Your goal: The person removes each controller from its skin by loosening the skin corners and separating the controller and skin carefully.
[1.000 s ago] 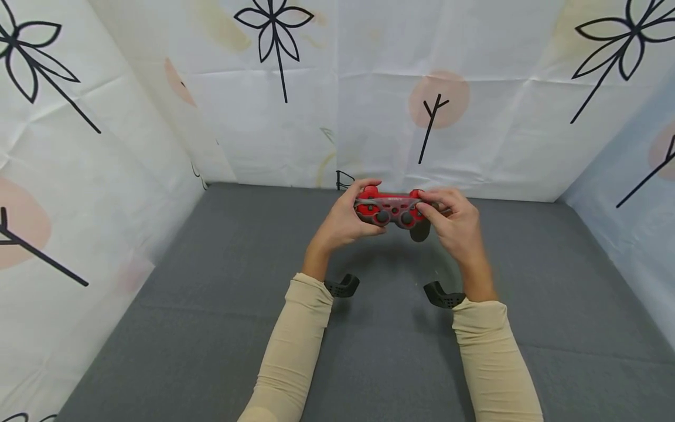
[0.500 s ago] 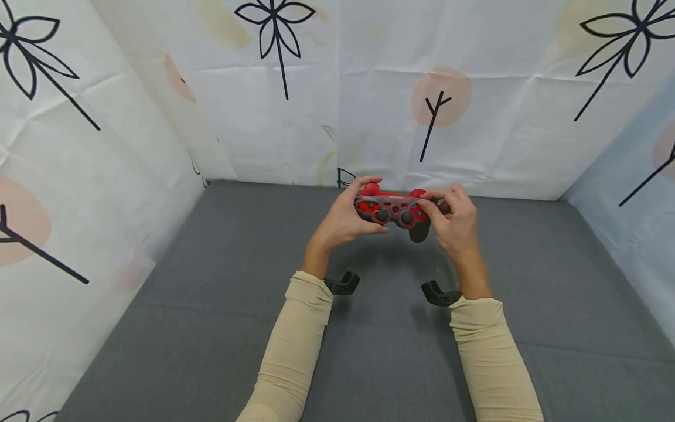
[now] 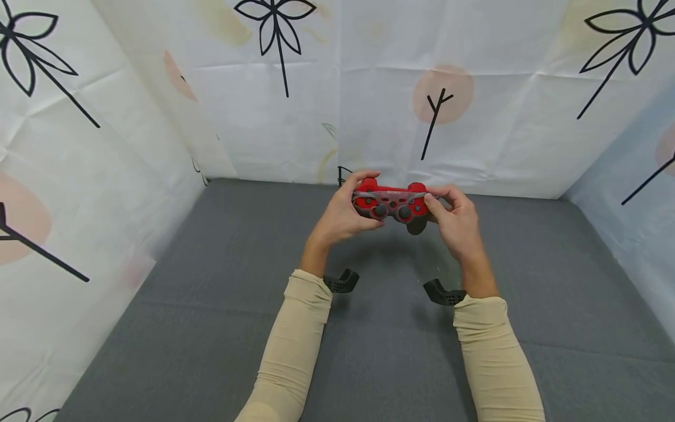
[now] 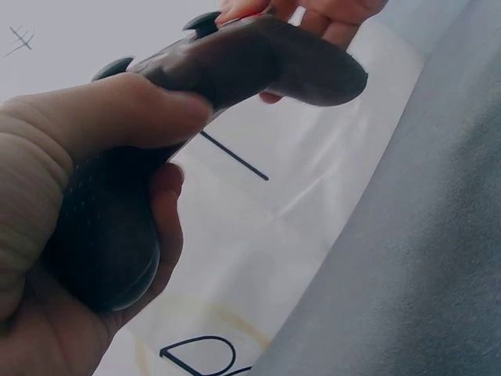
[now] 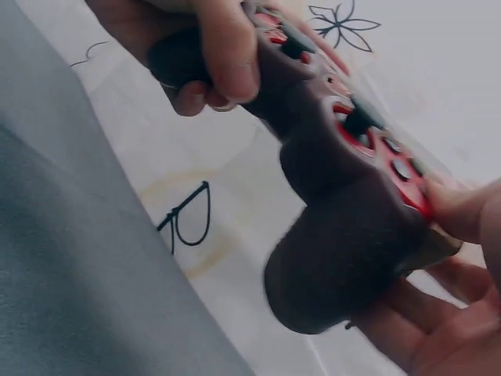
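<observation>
A red game controller [image 3: 391, 203] with dark grey grips and a greyish layer over part of its face is held up between both hands, above the far part of the table. My left hand [image 3: 340, 215] grips its left end; in the left wrist view the thumb [image 4: 149, 113] lies over the dark grip [image 4: 109, 243] and fingers curl behind. At the right end, my right hand [image 3: 457, 225] pinches the controller's edge, thumb at the front buttons and fingers behind. The right wrist view shows the free-hanging right grip [image 5: 337, 258]. Fingers behind the controller are partly hidden.
A grey cloth-covered table [image 3: 379, 351] spreads below the hands. White patterned fabric [image 3: 379, 117] stands behind it and along both sides. Black curved wrist-worn pieces [image 3: 341, 281] jut inward from the wrists.
The controller has risen slightly. My right thumb and fingers have shifted from the upper right face toward the right edge, showing more of the red face and buttons. The left grip stays alike.
</observation>
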